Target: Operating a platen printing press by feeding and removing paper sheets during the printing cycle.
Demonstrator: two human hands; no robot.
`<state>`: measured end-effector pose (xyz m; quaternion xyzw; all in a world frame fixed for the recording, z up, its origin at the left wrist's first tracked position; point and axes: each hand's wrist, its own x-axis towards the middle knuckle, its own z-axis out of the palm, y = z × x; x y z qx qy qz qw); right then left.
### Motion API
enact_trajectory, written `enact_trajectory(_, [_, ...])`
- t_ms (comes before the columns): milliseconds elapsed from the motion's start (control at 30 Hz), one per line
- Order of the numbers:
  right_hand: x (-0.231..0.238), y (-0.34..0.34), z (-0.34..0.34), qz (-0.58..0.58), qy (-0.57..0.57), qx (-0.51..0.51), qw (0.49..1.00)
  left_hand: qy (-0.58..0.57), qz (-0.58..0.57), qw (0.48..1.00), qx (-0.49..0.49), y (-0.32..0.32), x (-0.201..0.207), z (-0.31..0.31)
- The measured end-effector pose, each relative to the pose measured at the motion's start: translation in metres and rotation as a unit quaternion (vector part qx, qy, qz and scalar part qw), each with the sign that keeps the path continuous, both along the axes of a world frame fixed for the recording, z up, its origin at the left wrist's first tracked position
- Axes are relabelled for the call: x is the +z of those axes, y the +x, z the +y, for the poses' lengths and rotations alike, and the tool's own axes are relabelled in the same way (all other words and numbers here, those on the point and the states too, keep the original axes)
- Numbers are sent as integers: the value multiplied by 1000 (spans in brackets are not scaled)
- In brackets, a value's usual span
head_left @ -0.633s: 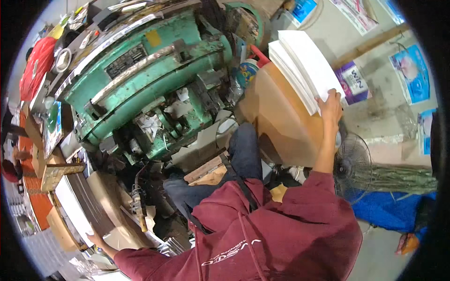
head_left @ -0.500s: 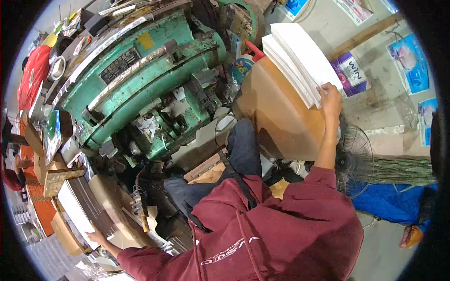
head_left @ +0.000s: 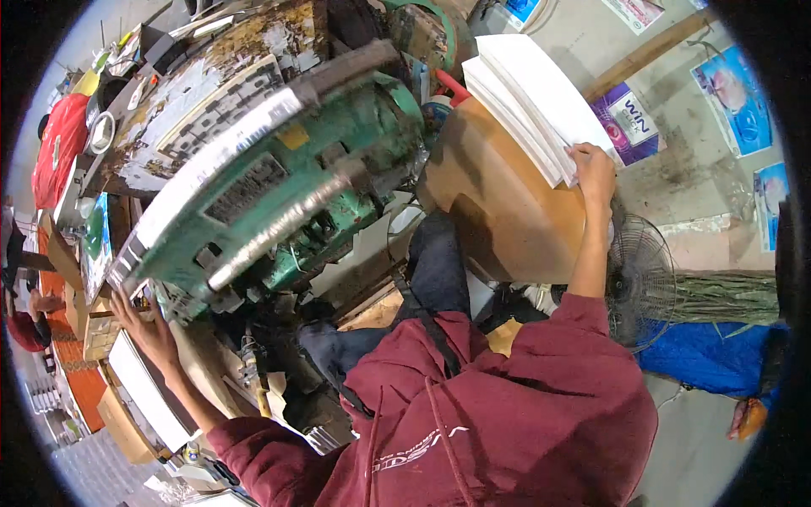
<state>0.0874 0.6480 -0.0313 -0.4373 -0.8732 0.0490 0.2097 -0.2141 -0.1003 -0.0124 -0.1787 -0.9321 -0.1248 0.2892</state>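
- Your right grip (head_left: 594, 171) is grasping the near end of the white sheets (head_left: 536, 101), thumb and fingers bent at their edge.
- Those sheets lie in a slanting stack on top of the brown stand (head_left: 498, 228), to your right; the upper ones sit a little apart from those beneath.
- Your left grip (head_left: 145, 325) is empty, fingers extended, at the lower left corner of the green machine (head_left: 253, 190); you cannot tell from this view whether they touch it.
- Part of that machine is blurred, and a long white strip (head_left: 207, 177) runs along it.
- Just below your left fingers, a second pale stack (head_left: 144, 393) lies beside an open cardboard box (head_left: 127, 427).
- Near your right forearm stands a fan (head_left: 634, 283), with a blue sheet (head_left: 701, 359) below it.
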Motion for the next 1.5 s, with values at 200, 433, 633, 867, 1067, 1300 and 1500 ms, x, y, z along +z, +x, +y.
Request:
enact_trajectory(200, [-7,13,24,23,80,80,993,30,-99,983,-150,-20,-4,100])
enact_trajectory(433, [28,17,64,14,-68,45,997,-130,-407,899,-98,-19,-92,166])
enact_trajectory(633, [33,25,62,53,125,52,989,-125,-359,916,-126,104,-67,146])
enact_trajectory(867, [39,42,48,56,53,63,995,-43,-232,969,67,201,13,32])
enact_trajectory(1067, [30,41,60,-88,138,51,985,-146,-30,875,460,210,-11,-115])
enact_trajectory(1300, [29,53,85,30,71,66,995,-19,-235,786,571,173,-107,-259])
enact_trajectory(1500, [53,78,83,-11,172,69,983,-66,-257,740,618,179,-141,-297])
